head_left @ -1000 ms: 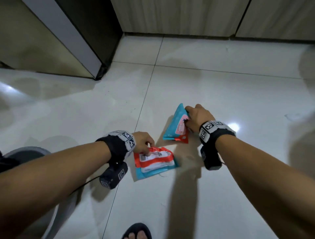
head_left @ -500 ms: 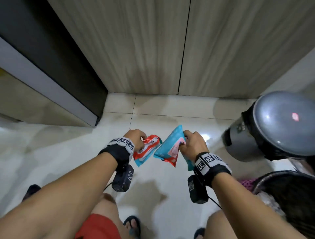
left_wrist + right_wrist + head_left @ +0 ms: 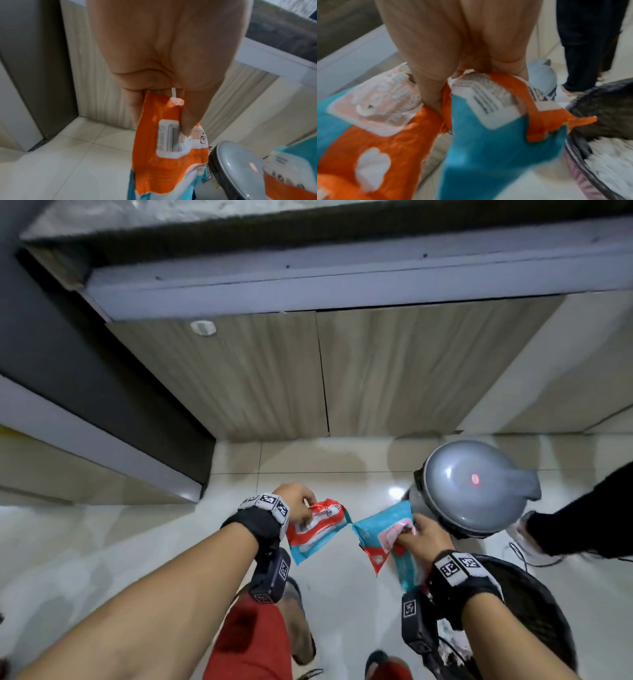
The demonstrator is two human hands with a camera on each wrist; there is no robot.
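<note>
The orange-and-teal packet (image 3: 317, 529) is hanging in the air to the left of the grey-lidded bin (image 3: 476, 484), clear of the floor (image 3: 137, 542). The left hand (image 3: 298, 501) is pinching it by its torn top edge. Its fingers (image 3: 188, 119) are curling closed on the wrapper, with the thumb pressing beside the barcode label. Between that packet and the bin, the teal packets (image 3: 380, 534) are dangling from the right hand (image 3: 424, 537). The right wrist view is showing what look like two of them, with the fingers (image 3: 433, 94) clamping tight around their upper ends. Their top corner is overlapping the bin's lid in the head view, though I cannot tell whether it is touching.

Judging from this, the gathering is looking finished: no packet is lying on the visible floor around the bin, and both hands are carrying loads. The throwing away is not yet done. The bin's lid is sitting shut, so nothing is going in there until it opens. The black basket (image 3: 534, 594), just on the near side of the bin and under the right wrist, is standing open with white scraps inside and is looking the likelier target.

Behind the bin, wood-grain cabinet doors (image 3: 274, 378) are standing closed, and to the right of the bin another person's dark trouser leg (image 3: 582, 522) is showing.
</note>
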